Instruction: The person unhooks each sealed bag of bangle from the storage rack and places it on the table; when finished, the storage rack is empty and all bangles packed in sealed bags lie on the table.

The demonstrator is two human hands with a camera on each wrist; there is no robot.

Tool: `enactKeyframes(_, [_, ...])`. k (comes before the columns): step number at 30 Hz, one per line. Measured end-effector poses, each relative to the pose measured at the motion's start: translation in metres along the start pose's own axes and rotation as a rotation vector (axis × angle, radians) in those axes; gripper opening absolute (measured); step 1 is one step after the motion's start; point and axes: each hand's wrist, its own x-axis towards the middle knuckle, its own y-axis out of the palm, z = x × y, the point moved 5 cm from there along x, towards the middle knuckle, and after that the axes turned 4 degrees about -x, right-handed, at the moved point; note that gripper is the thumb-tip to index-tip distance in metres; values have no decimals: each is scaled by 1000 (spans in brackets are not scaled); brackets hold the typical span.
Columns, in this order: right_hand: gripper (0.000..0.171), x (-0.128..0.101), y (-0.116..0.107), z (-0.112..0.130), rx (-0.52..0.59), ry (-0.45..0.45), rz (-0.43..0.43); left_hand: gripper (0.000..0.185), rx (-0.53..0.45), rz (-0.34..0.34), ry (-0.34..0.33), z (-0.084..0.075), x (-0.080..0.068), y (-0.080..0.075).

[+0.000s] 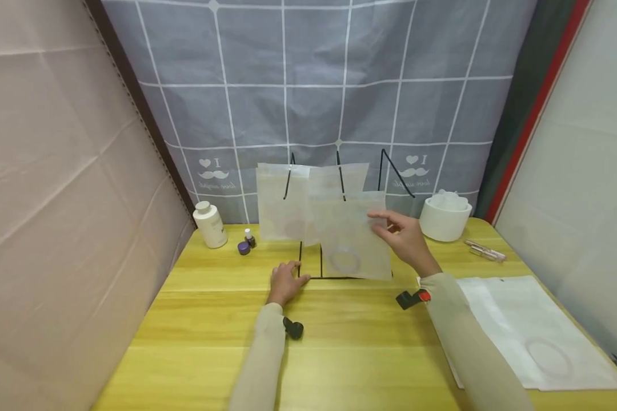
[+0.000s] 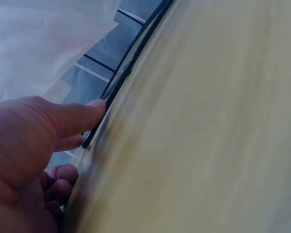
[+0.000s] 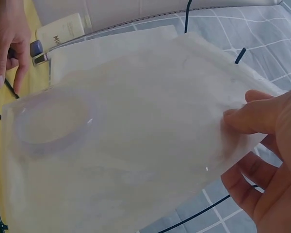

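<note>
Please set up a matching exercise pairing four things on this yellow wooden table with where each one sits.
Things:
1. white plastic bottle
2. round white container
3. translucent white pouch with a ring inside
4. black wire rack

Places:
A. pinched by the right hand
B. far left, near the beige wall
C. base touched by the left hand
D. far right, by the grey checked cloth

Pairs: 1-B, 2-D, 3-A, 4-C
</note>
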Motion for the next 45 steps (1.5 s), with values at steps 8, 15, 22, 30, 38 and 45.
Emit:
enactKeyframes(8, [25, -4, -5, 12, 39, -42, 9, 51, -7, -1, -16, 0, 1, -1])
enactKeyframes(15, [25, -7, -8, 12, 61, -56, 18, 51, -7, 2, 2, 0, 3, 1])
enactKeyframes(22, [29, -21, -19, -2, 150, -17, 59, 51, 7, 1, 1, -1, 6, 1])
enactKeyframes(30, [27, -71, -52, -27, 455, 468, 179, 52, 4, 19, -2, 0, 5, 3])
enactKeyframes(38, [51, -144, -34, -122, 249, 949, 438, 51, 26, -4, 18, 2, 2, -2])
enactKeyframes(45, [47, -163, -28, -153, 52, 898, 479, 52, 28, 16, -3, 6, 0, 2])
